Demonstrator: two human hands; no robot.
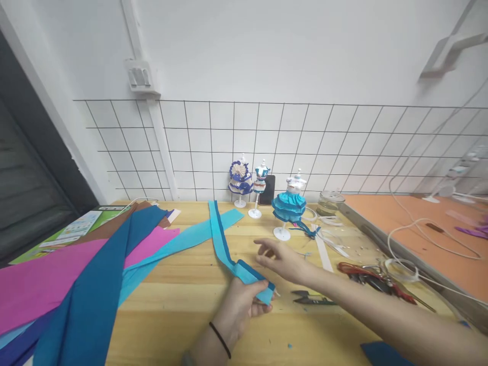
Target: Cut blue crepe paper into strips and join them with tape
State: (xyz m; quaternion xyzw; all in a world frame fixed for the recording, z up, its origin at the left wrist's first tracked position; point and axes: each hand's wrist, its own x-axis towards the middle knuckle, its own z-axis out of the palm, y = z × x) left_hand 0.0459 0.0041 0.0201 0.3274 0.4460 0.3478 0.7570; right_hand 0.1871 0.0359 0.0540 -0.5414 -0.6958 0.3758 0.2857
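Note:
My left hand (pixel 244 300), low in the middle of the view, is closed on one end of a light-blue paper strip (pixel 220 239) edged in dark blue. The strip bends there and runs away from me across the table. My right hand (pixel 278 259) is beside that end, apart from it, with its fingers loosely spread and nothing visible in them. Small dark thread snips (pixel 312 299) lie under the right forearm. Behind the hands a miniature dress form (pixel 290 201) wears a ruffled turquoise skirt.
Long coloured sheets (pixel 84 295) overlap at the left. Two more miniature dress forms, one in purple and cream (pixel 240 178), stand by the tiled wall near a phone (pixel 268 190). A glass jar (pixel 330 203), cords and tools (pixel 375 279) sit at the right.

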